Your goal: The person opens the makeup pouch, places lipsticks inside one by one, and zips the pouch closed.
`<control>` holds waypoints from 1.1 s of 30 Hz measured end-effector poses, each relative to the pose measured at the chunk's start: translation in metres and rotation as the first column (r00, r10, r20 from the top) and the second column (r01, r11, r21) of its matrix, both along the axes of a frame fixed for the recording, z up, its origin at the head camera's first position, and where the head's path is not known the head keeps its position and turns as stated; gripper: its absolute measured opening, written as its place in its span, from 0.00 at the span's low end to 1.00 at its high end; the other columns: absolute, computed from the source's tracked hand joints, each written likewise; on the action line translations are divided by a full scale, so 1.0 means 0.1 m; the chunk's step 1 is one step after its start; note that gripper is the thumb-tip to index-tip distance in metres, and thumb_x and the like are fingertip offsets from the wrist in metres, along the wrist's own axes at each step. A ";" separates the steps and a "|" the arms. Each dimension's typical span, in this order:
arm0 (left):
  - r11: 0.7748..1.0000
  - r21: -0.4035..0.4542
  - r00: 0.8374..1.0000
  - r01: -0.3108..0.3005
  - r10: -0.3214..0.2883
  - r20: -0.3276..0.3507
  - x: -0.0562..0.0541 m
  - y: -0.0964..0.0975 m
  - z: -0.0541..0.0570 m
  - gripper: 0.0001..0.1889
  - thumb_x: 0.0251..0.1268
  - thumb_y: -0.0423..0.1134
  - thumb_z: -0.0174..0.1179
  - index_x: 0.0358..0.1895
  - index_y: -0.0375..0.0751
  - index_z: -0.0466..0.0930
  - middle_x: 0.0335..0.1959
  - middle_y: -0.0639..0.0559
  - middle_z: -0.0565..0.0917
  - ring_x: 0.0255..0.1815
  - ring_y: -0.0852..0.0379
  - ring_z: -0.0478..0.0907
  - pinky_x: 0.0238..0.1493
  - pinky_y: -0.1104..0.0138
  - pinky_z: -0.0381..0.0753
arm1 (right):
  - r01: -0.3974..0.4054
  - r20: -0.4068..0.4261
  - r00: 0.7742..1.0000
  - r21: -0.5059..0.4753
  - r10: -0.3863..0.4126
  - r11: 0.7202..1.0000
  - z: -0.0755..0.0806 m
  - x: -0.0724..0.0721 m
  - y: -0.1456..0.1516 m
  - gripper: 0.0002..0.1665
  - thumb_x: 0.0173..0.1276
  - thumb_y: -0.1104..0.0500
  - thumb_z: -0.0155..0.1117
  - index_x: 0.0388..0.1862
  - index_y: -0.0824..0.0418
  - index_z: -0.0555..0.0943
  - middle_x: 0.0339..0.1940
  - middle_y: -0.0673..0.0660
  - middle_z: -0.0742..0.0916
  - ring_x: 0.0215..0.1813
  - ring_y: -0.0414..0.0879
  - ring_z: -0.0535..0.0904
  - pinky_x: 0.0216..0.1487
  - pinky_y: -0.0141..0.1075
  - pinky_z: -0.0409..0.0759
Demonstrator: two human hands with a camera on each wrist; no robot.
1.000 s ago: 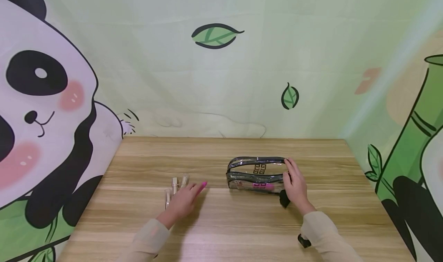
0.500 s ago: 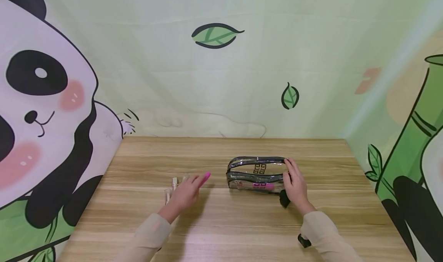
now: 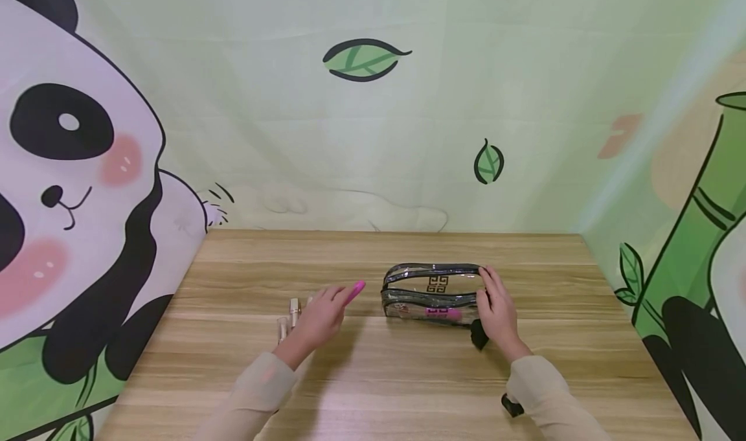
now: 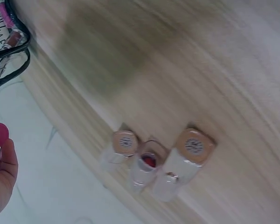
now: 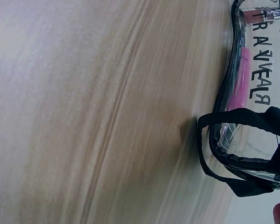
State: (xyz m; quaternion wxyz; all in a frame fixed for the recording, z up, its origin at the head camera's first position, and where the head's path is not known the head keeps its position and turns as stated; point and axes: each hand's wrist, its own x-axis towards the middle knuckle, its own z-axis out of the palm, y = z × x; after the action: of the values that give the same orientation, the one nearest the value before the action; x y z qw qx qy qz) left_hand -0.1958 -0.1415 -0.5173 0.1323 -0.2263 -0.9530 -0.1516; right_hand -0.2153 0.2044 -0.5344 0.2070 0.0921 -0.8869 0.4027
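My left hand (image 3: 320, 311) pinches a slim bright pink tube (image 3: 357, 292) just left of a clear pouch (image 3: 408, 293) with black trim; its round pink end (image 4: 0, 134) shows in the left wrist view. The right hand (image 3: 498, 308) holds the pouch's right end, thumb at the front and fingers along the upper edge. Through the clear wall, the right wrist view shows a pink item (image 5: 242, 79) and a reddish-brown tube (image 5: 257, 17) lying inside. A black strap (image 5: 242, 116) hangs off the pouch's end.
Three clear lipstick-like tubes stand on the wooden table (image 3: 419, 383), partly behind my left hand; the left wrist view shows a tan-ended one (image 4: 194, 145), another tan-ended one (image 4: 125, 142) and one with red inside (image 4: 149, 162). A panda-printed cloth (image 3: 262, 104) hangs behind the table.
The left hand has lifted and shifted right and away from me with the pink tube, closer to the pouch. My right hand and the pouch have stayed put.
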 end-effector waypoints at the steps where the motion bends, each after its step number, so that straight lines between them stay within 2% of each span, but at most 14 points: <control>1: 1.000 0.005 1.000 0.006 -0.006 -0.011 0.00 0.01 0.02 0.26 0.54 0.30 0.53 0.60 0.48 0.66 0.47 0.47 0.77 0.47 0.47 0.75 0.47 0.55 0.76 | 0.000 0.001 1.000 0.001 0.000 1.000 0.00 0.00 0.00 0.25 0.65 0.62 0.44 0.63 0.62 0.64 0.66 0.62 0.65 0.65 0.59 0.61 0.59 0.54 0.62; 9: 0.999 0.008 0.998 0.033 -0.032 -0.053 -0.03 0.09 0.10 0.26 0.55 0.30 0.53 0.60 0.49 0.65 0.47 0.47 0.77 0.46 0.48 0.75 0.46 0.57 0.76 | 0.003 0.010 1.000 0.008 -0.003 1.000 0.00 0.00 0.00 0.26 0.65 0.62 0.45 0.63 0.61 0.64 0.66 0.62 0.65 0.65 0.60 0.60 0.59 0.54 0.62; 15: 0.998 0.001 0.998 0.059 -0.059 -0.037 -0.06 0.15 0.15 0.29 0.55 0.30 0.52 0.62 0.50 0.63 0.49 0.46 0.77 0.47 0.48 0.74 0.49 0.57 0.75 | 0.006 0.006 1.000 0.002 -0.006 1.000 0.00 0.00 0.00 0.26 0.65 0.62 0.45 0.63 0.61 0.64 0.66 0.61 0.65 0.65 0.59 0.60 0.59 0.54 0.62; 22: 0.997 -0.022 0.997 0.068 -0.069 -0.030 -0.10 0.22 0.20 0.28 0.55 0.30 0.52 0.62 0.50 0.63 0.49 0.47 0.77 0.47 0.49 0.75 0.47 0.58 0.76 | 0.007 -0.004 1.000 0.005 -0.007 1.000 0.00 -0.01 0.00 0.26 0.64 0.63 0.45 0.63 0.61 0.65 0.66 0.62 0.66 0.65 0.59 0.61 0.60 0.54 0.62; 33: 0.995 -0.016 0.995 0.103 -0.103 -0.012 -0.14 0.45 0.29 0.27 0.56 0.32 0.52 0.62 0.50 0.63 0.52 0.49 0.75 0.51 0.50 0.72 0.49 0.59 0.76 | 0.003 -0.007 1.000 0.001 -0.003 1.000 0.00 0.00 0.00 0.26 0.64 0.63 0.45 0.63 0.62 0.65 0.65 0.62 0.66 0.65 0.59 0.61 0.60 0.54 0.62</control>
State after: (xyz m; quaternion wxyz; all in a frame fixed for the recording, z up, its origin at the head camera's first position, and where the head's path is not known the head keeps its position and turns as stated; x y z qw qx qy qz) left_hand -0.2095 -0.0969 -0.4886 0.1289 -0.2771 -0.9404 -0.1492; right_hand -0.2155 0.2040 -0.5343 0.2108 0.0921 -0.8866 0.4013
